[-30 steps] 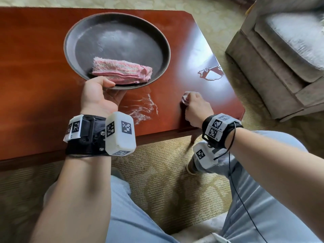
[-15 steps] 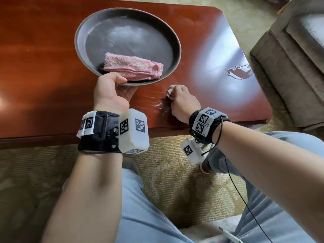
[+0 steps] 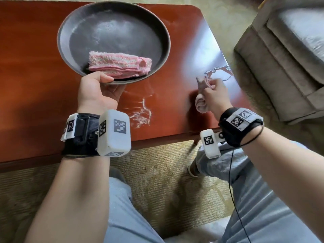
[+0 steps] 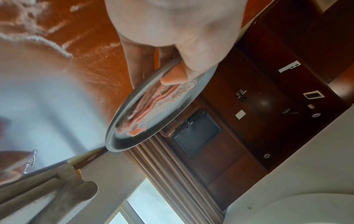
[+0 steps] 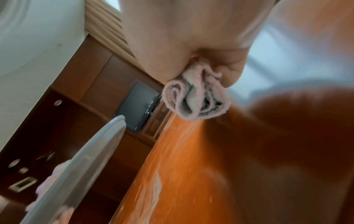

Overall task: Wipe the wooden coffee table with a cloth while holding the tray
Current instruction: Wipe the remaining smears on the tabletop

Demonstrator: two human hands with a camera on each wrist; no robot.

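A round dark grey tray [image 3: 114, 23] carries a folded pink towel [image 3: 119, 64] over the red-brown wooden coffee table [image 3: 35, 85]. My left hand [image 3: 112, 83] grips the tray's near rim, thumb on top and fingers underneath; the left wrist view shows the thumb by the towel [image 4: 153, 103] on the tray [image 4: 153, 136]. To the right, my right hand [image 3: 210, 86] grips a bunched pale cloth [image 3: 200, 102] low over the tabletop. The right wrist view shows the cloth [image 5: 195, 100] sticking out of the fist above the table [image 5: 210, 166]; contact is unclear.
White smears [image 3: 142, 113] streak the table between my hands. A wet outline [image 3: 219, 72] lies near the table's right edge, just beyond the right hand. A grey armchair [image 3: 280, 58] stands to the right of the table. My knees and a beige rug [image 3: 166, 172] are below.
My right hand swept left with the cloth onto the white smears, then back right toward the wet outline. The left hand has kept hold of the tray.
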